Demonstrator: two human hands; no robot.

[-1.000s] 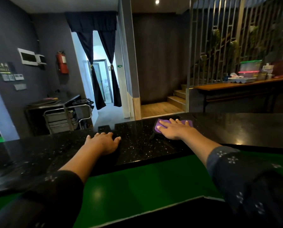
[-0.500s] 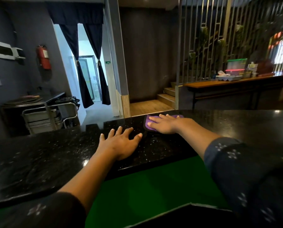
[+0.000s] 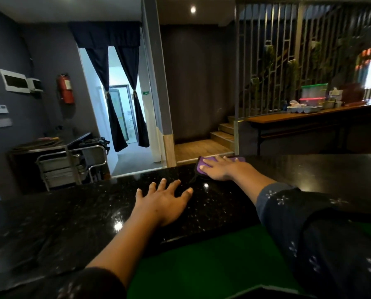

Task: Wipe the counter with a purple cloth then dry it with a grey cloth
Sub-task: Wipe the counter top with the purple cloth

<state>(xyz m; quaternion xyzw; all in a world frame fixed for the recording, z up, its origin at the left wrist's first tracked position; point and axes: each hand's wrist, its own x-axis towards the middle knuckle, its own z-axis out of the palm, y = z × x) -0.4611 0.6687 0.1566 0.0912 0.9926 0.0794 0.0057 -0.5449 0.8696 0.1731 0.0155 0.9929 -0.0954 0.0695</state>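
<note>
A black speckled stone counter (image 3: 72, 216) runs across the view in front of me. A purple cloth (image 3: 200, 166) lies flat at the counter's far edge. My right hand (image 3: 220, 169) presses down on it with straight fingers, covering most of it. My left hand (image 3: 164, 201) rests flat on the bare counter, fingers spread, nearer to me and to the left of the cloth. No grey cloth is in view.
A green surface (image 3: 212, 262) lies below the counter's near edge. Beyond the counter stand a metal trolley (image 3: 72, 165) at the left, a curtained doorway (image 3: 120, 104), wooden steps (image 3: 221, 134) and a long wooden table (image 3: 309, 117) with plastic boxes at the right.
My right hand has kept the purple cloth at the far edge. My left hand has slid forward and to the right across the counter with its fingers spreading. The camera has shifted.
</note>
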